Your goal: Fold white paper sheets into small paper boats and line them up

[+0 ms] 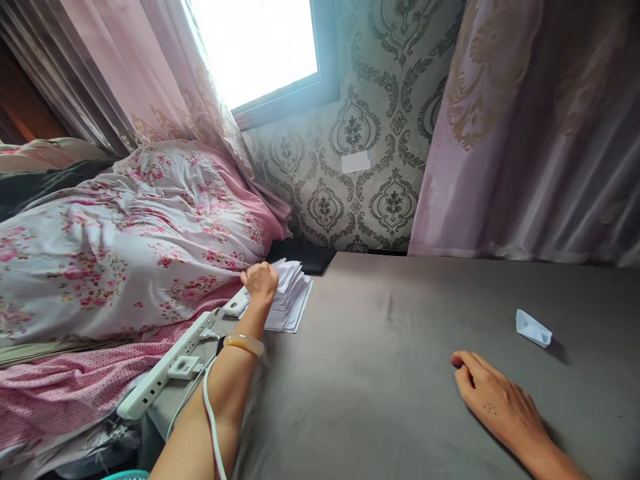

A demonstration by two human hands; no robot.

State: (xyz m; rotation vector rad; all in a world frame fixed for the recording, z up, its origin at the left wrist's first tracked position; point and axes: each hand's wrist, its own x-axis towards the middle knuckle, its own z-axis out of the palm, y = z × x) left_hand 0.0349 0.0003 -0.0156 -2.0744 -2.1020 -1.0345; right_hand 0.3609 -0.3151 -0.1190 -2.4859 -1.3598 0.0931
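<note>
Left hand [261,280]: curled at paper stack [295,301]; grip unclear.
Right hand [500,403]: loosely curled; closure unclear.
Folded paper [533,328]: near right hand.

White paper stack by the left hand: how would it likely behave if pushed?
The uneven stack of white paper would probably slide or fan apart, since its edges are staggered; single sheets look thin, so likely floppy.

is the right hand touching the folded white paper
No, the right hand is over the grey surface, with a visible gap between it and the folded white paper.
</note>
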